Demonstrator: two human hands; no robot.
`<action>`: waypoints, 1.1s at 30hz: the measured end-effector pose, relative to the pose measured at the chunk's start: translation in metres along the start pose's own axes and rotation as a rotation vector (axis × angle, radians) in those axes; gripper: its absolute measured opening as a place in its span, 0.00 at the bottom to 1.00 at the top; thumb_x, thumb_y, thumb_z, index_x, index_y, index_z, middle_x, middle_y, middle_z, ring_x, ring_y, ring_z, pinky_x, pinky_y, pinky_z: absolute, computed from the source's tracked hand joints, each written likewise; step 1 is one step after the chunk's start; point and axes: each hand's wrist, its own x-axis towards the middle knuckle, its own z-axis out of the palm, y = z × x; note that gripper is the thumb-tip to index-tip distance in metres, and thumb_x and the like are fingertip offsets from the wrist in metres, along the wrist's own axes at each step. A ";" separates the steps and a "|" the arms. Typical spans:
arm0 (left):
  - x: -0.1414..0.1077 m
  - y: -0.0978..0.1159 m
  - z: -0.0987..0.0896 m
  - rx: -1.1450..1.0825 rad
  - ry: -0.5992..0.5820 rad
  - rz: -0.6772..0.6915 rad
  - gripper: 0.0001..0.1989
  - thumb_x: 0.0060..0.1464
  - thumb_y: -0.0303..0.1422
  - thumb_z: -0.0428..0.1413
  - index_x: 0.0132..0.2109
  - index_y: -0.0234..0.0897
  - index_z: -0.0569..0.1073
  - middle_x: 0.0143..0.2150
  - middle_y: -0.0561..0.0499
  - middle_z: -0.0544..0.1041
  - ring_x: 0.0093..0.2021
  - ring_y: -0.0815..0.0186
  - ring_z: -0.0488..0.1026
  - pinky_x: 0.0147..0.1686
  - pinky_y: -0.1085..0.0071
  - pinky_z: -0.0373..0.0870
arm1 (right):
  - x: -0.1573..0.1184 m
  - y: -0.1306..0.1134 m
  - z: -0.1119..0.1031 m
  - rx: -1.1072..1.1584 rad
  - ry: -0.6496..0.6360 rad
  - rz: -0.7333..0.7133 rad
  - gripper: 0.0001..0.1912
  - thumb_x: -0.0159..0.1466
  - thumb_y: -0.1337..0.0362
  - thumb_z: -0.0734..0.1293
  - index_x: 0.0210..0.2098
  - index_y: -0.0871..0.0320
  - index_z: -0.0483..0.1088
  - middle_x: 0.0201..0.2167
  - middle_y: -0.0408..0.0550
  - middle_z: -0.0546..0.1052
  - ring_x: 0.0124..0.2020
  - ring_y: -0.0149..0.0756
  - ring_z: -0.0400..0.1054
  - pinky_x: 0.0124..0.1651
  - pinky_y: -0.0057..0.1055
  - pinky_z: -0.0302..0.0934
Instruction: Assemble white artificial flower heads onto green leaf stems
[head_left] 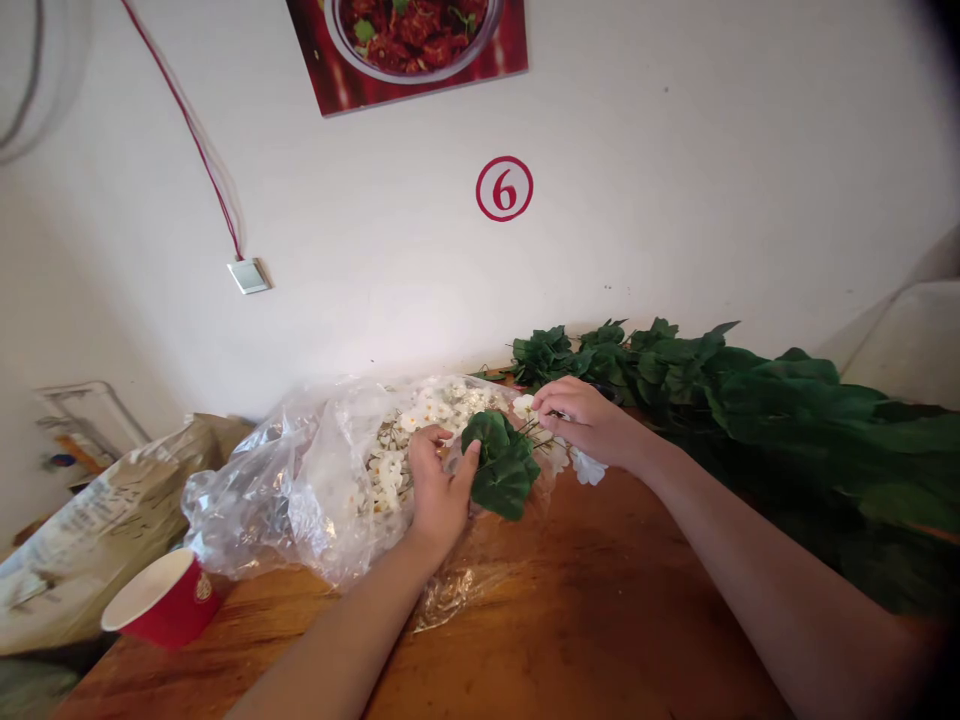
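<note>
My left hand (439, 485) is closed on a sprig of green artificial leaves (504, 470), its thumb lying against the leaf edge. To its right, my right hand (577, 415) pinches around thin stems with white artificial flowers (589, 467); these stems run towards the leaves between the hands. Its fingertips are close to a small white bloom (524, 406). Behind and left of my left hand, many white flowers (390, 475) lie in a crumpled clear plastic bag (315, 505). Where the stems meet the leaves is partly hidden.
A pile of green artificial leaves (787, 420) spreads along the right and back of the wooden table (600, 620). A red paper cup (176, 605) stands at the left edge, beside a large pale sack (112, 510). The white wall (637, 200) rises behind the table.
</note>
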 end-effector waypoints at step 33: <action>0.001 0.019 -0.009 0.342 -0.452 0.705 0.08 0.59 0.36 0.54 0.43 0.42 0.77 0.27 0.51 0.77 0.33 0.63 0.69 0.44 0.60 0.58 | 0.001 -0.007 0.003 -0.059 -0.018 -0.066 0.09 0.62 0.67 0.62 0.27 0.57 0.71 0.40 0.48 0.77 0.45 0.42 0.65 0.52 0.43 0.54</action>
